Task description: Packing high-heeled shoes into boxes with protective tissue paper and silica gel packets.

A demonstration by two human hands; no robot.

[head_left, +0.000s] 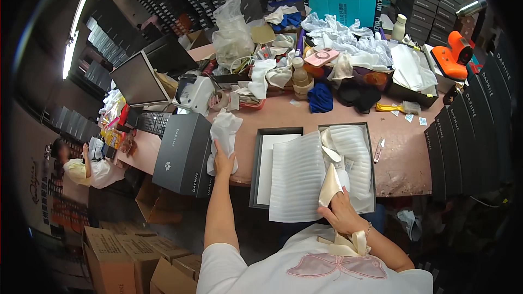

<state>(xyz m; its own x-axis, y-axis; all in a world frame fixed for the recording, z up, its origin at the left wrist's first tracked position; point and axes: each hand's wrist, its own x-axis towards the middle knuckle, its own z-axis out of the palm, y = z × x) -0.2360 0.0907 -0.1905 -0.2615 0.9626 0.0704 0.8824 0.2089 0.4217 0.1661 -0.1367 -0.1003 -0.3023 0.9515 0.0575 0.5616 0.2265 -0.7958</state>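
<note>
My right hand (343,215) is closed on a cream satin pointed shoe (329,182), holding it over an open shoebox (371,155). Cream ribbon (354,244) hangs below my wrist. Inside the box lie ribbed white foam sheet (351,147) and part of another pale shoe (331,154), mostly covered. A second foam sheet (294,179) spreads over the dark box lid (260,185) on the left. Farther left, my left hand (222,160) grips a crumpled sheet of white tissue paper (224,130) beside stacked grey shoeboxes (182,149).
Thread snips (379,150) lie right of the open box, and a yellow-handled brush (397,108) behind it. Tall shoebox stacks (463,136) edge the table's right. Cloths (343,38), a bottle (301,79), a label printer (193,93) and a monitor (140,81) crowd the back. Another person (95,166) sits far left.
</note>
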